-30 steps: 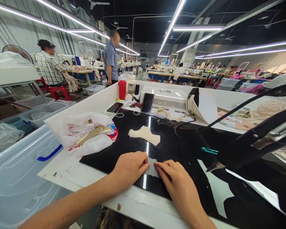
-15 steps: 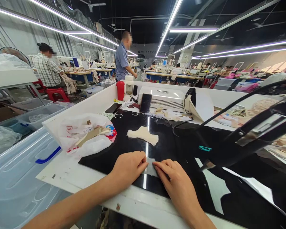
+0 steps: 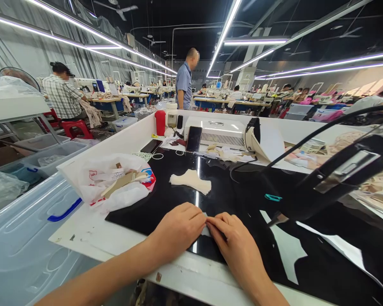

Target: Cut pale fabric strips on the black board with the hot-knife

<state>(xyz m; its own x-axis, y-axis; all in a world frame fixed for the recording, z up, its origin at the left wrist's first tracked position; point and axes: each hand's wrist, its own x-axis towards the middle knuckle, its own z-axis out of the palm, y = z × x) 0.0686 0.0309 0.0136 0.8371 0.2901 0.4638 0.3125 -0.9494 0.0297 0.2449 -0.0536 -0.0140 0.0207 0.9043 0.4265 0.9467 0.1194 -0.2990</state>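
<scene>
Over the glossy black table surface (image 3: 223, 182), my left hand (image 3: 181, 227) is closed, fingers bent, on a small pale translucent piece (image 3: 205, 231). My right hand (image 3: 234, 238) pinches the same piece, its thumb and forefinger meeting my left fingertips. Most of the piece is hidden under my fingers. Beyond my hands lies a cream fabric piece (image 3: 191, 180) with curved edges. To the right rest a pale green cut piece (image 3: 287, 246) and a longer white one (image 3: 341, 246).
A white plastic bag (image 3: 115, 182) with scraps sits at left. A black phone (image 3: 194, 139) leans against a white machine (image 3: 223, 131). At right, a black arm (image 3: 344, 174) with a cable hangs over a teal tool (image 3: 273, 197). A person (image 3: 185, 80) stands beyond the table.
My left hand has moved right, over the pale piece, and now meets my right fingertips, covering more of it. The standing person has moved to the right.
</scene>
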